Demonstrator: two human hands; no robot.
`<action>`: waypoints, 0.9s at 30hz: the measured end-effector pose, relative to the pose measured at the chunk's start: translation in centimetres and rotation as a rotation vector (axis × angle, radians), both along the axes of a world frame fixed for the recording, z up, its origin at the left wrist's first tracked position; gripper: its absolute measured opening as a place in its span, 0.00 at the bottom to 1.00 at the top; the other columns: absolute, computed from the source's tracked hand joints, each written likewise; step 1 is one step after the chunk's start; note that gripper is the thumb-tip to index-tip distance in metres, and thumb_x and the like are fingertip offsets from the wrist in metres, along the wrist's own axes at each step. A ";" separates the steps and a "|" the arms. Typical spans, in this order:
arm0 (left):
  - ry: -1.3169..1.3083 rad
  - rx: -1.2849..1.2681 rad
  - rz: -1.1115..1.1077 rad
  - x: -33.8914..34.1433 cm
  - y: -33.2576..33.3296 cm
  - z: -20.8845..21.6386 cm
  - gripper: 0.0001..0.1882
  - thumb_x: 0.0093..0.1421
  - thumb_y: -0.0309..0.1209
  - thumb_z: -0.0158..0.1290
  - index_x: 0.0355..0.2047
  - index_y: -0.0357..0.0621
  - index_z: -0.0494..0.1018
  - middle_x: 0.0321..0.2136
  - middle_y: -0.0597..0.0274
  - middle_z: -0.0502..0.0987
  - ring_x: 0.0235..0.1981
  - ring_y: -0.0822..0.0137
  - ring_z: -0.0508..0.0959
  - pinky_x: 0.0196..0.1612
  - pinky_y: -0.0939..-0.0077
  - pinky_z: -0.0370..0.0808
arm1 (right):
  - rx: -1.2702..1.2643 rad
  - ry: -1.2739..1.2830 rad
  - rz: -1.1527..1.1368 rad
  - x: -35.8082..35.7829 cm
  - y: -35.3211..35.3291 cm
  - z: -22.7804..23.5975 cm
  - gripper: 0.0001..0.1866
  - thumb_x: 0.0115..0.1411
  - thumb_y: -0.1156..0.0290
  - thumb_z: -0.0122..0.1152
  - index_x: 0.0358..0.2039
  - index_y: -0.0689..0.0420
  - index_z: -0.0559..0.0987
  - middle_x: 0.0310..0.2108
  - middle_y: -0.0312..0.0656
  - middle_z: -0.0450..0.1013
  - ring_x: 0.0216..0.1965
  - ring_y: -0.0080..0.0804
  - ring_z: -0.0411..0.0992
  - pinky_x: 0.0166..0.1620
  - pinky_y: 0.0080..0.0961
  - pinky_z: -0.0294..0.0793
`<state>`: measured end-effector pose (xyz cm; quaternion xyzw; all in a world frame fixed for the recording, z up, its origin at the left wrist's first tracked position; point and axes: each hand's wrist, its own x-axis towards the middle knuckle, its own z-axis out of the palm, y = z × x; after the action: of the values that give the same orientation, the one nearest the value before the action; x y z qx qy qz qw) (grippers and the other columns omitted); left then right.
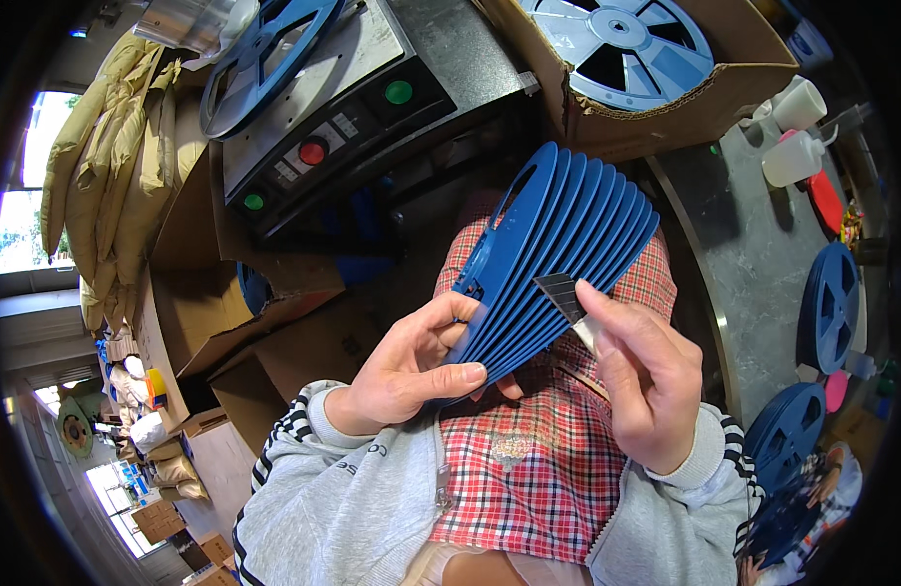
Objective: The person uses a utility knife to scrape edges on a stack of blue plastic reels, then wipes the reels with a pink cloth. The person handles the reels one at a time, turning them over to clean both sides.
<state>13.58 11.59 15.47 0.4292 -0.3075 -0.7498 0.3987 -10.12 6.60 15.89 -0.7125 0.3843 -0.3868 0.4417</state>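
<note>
- My left hand (pixel 409 363) grips the lower end of a fanned stack of blue reels (pixel 577 230), thumb laid across the edges.
- That stack stands tilted above the red plaid apron (pixel 528 479), its rims spread apart at the top.
- My right hand (pixel 653 379) pinches a small dark strip (pixel 560 295) between thumb and fingers, right by the rims; I can't tell if it touches them.
- Beyond, I see an open cardboard box (pixel 665 115) holding another blue reel (pixel 621 27).
- On the grey surface (pixel 748 283) to the right stands a white bottle (pixel 790 162).

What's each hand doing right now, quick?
Left hand: closed, gripping the fanned stack of blue reels.
Right hand: closed, pinching a small dark piece.
</note>
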 end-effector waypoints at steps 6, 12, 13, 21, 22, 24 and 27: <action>0.016 -0.021 0.020 0.0 0.0 -0.2 0.27 0.58 0.33 0.62 0.51 0.32 0.62 0.47 0.31 0.75 0.39 0.53 0.84 0.38 0.73 0.80 | -0.026 0.014 -0.045 0.4 0.1 0.0 0.21 0.57 0.86 0.55 0.52 0.65 0.77 0.22 0.42 0.70 0.18 0.25 0.67 0.21 0.21 0.66; 0.024 -0.036 0.023 0.0 0.1 -0.5 0.27 0.59 0.33 0.61 0.51 0.32 0.62 0.46 0.33 0.76 0.39 0.52 0.84 0.39 0.72 0.80 | -0.023 0.026 -0.021 0.3 0.3 0.0 0.22 0.56 0.86 0.56 0.53 0.64 0.77 0.21 0.42 0.68 0.17 0.25 0.64 0.19 0.22 0.63; 0.026 -0.023 0.022 0.1 0.1 -0.4 0.27 0.58 0.33 0.61 0.51 0.31 0.62 0.45 0.33 0.76 0.39 0.52 0.84 0.40 0.71 0.81 | 0.000 0.016 -0.041 0.4 0.2 0.0 0.22 0.56 0.86 0.56 0.53 0.64 0.77 0.21 0.42 0.68 0.17 0.25 0.65 0.19 0.22 0.63; 0.012 -0.040 0.035 0.3 0.2 -0.9 0.28 0.56 0.31 0.63 0.50 0.30 0.63 0.45 0.35 0.76 0.39 0.52 0.83 0.47 0.54 0.81 | 0.011 -0.040 0.003 0.5 0.3 0.1 0.21 0.59 0.85 0.54 0.54 0.64 0.77 0.22 0.41 0.70 0.18 0.22 0.65 0.20 0.20 0.63; 0.015 -0.037 0.037 0.3 0.2 -0.9 0.28 0.56 0.31 0.64 0.50 0.30 0.63 0.45 0.34 0.76 0.39 0.52 0.83 0.46 0.53 0.81 | 0.014 -0.039 -0.013 0.6 0.2 0.0 0.21 0.59 0.85 0.54 0.54 0.64 0.77 0.22 0.41 0.70 0.18 0.22 0.65 0.20 0.20 0.63; 0.021 -0.031 0.041 0.2 0.3 -0.8 0.29 0.55 0.31 0.64 0.50 0.30 0.63 0.45 0.34 0.76 0.38 0.51 0.83 0.46 0.51 0.81 | 0.019 -0.037 -0.047 0.8 0.0 -0.1 0.21 0.59 0.85 0.54 0.54 0.64 0.77 0.22 0.41 0.70 0.19 0.23 0.65 0.21 0.20 0.63; 0.059 -0.046 -0.035 0.7 0.1 -0.7 0.23 0.60 0.25 0.58 0.51 0.33 0.62 0.42 0.44 0.79 0.43 0.57 0.82 0.50 0.63 0.78 | 0.006 -0.007 -0.026 0.9 -0.3 0.2 0.22 0.58 0.86 0.54 0.54 0.64 0.77 0.22 0.41 0.70 0.19 0.23 0.66 0.21 0.19 0.64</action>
<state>14.28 11.72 14.72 0.3923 -0.3203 -0.7618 0.4040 -9.23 6.30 16.14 -0.7048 0.3932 -0.3938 0.4400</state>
